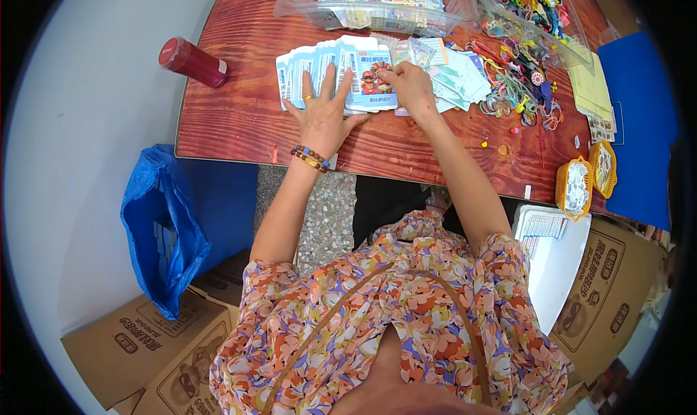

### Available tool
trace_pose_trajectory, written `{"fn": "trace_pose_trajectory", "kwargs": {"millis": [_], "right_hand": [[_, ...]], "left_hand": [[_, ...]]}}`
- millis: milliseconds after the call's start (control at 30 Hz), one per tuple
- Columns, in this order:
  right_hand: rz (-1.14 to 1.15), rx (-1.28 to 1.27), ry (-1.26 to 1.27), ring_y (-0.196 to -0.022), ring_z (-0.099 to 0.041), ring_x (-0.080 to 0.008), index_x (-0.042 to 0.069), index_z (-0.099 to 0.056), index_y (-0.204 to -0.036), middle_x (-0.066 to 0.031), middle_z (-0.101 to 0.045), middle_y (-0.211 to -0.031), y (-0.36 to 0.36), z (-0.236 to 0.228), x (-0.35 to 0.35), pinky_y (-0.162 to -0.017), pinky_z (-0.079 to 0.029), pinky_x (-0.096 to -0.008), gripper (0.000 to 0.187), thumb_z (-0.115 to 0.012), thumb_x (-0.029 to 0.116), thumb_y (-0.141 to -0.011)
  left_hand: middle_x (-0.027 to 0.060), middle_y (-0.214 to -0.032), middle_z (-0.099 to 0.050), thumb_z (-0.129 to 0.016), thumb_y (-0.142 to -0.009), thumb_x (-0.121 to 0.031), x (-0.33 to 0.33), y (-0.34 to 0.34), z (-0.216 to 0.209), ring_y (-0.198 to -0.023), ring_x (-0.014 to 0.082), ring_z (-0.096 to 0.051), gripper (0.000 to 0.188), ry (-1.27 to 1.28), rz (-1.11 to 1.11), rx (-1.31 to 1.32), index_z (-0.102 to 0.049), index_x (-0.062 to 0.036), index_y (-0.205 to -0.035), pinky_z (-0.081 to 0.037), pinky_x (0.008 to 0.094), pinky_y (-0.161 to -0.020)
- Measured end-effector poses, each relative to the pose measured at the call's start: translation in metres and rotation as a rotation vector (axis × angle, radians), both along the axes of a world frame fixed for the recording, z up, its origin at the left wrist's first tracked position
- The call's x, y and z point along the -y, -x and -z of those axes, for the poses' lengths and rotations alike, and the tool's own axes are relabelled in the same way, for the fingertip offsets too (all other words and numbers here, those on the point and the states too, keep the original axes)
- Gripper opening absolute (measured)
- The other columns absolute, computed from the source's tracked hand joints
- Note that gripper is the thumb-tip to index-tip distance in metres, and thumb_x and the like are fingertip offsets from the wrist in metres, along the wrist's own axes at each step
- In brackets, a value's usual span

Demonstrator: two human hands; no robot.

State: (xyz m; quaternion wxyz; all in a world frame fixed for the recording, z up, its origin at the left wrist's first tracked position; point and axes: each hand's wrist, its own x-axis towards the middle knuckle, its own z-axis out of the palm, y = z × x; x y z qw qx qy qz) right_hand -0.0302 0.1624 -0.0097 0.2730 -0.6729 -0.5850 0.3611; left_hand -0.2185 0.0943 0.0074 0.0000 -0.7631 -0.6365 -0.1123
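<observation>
A fanned row of light blue and white printed cards or flat packets (293, 62) lies on the red-brown wooden table. My left hand (324, 110) rests on the row with its fingers spread, pressing on the lower part. At the row's right end the top card (375, 88) shows cartoon figures in red. My right hand (412, 87) has its fingers closed at this card's right edge, the fingertips partly hidden. Right beside that hand is a loose heap of small pale green and white paper slips (459, 80).
Clear plastic bins (290, 7) at the back hold packets and colourful hair ties. More hair ties (508, 107) lie spilled at right, near yellow baskets (571, 190). A red bottle (194, 62) lies at left. Below hangs a blue bag (138, 197) beside cardboard boxes (138, 342).
</observation>
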Motion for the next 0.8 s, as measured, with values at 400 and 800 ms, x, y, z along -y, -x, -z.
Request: {"fn": "trace_pose_trajectory", "kwargs": {"millis": [400, 800], "right_hand": [[-0.129, 0.047, 0.147, -0.066, -0.07, -0.0261, 0.003, -0.069, -0.085, -0.012, -0.07, -0.07, 0.003, -0.008, 0.0, -0.067, -0.053, -0.0412, 0.043, -0.067, 0.047, -0.086], [-0.074, -0.017, 0.017, -0.058, -0.067, -0.0219, 0.001, -0.065, -0.08, -0.0123, -0.068, -0.067, -0.014, -0.004, 0.001, -0.06, -0.052, -0.0378, 0.04, -0.069, 0.041, -0.086]], "left_hand": [[0.0014, -0.159, -0.026, -0.079, -0.076, -0.042, -0.001, 0.008, 0.016, -0.145, 0.0429, -0.019, 0.085, -0.007, -0.016, -0.006, -0.038, -0.0311, -0.149, -0.025, 0.0812, -0.098], [0.0026, -0.16, -0.026, -0.078, -0.08, -0.033, -0.021, 0.002, 0.012, -0.145, 0.0418, -0.021, 0.084, 0.076, 0.035, 0.078, -0.033, -0.0331, -0.151, -0.018, 0.0821, -0.1]]}}
